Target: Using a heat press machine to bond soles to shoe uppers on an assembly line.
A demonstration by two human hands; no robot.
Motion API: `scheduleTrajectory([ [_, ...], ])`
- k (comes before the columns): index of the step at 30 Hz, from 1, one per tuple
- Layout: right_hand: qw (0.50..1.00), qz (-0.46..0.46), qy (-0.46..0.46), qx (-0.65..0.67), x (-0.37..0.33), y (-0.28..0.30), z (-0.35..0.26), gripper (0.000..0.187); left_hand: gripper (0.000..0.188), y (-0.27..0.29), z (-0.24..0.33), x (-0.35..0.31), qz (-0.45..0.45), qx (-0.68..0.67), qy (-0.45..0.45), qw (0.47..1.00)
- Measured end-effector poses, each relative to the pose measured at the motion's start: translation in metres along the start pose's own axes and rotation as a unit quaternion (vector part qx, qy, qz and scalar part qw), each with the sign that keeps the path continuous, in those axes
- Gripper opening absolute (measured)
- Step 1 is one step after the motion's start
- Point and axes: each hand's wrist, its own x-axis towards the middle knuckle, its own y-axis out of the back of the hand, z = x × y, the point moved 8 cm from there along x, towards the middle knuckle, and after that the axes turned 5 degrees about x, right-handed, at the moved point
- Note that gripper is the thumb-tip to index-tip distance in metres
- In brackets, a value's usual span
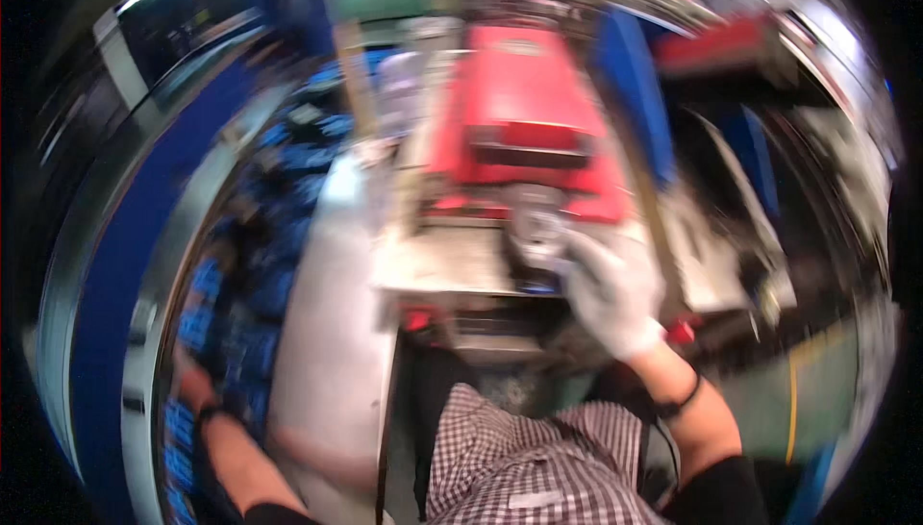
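My right hand, in a white glove, is at the front of a red machine. Its fingers curl together against a rounded grey metal piece below the red housing; blur hides what they grip. Far to the left, my left hand reaches down among many small blue and black parts in a long bin. Motion smears its fingers, so what it touches cannot be made out.
A pale worktop carries the machine. A smooth metal chute lies between it and the parts bin. Upright blue panels stand right of the machine. A red knob sits by my right wrist, another under the worktop's left corner.
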Motion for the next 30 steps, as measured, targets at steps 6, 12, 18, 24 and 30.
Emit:
scheduleTrajectory([
  [6, 0.999, 0.037, -0.013, -0.015, -0.015, -0.024, 0.016, 0.017, 0.032, -0.05, 0.236, -0.001, -0.002, -0.194, -0.213, 0.958],
  [12, 0.998, -0.007, -0.043, -0.039, -0.021, -0.01, 0.022, 0.025, 0.028, -0.001, 0.174, -0.048, 0.063, -0.342, -0.164, 0.923],
  [18, 1.0, 0.0, -0.027, 0.0, -0.028, 0.009, 0.021, 0.033, 0.045, 0.088, 0.238, -0.164, -0.129, -0.801, 0.164, 0.561],
  [24, 0.889, -0.152, -0.065, 0.427, -0.038, 0.035, -0.035, 0.077, 0.083, 0.292, 0.508, -0.258, -0.39, -0.854, -0.122, 0.321],
  [30, 0.768, -0.1, -0.179, 0.607, -0.047, 0.116, 0.016, 0.1, 0.069, 0.38, 0.691, -0.323, -0.468, -0.802, -0.13, 0.347],
])
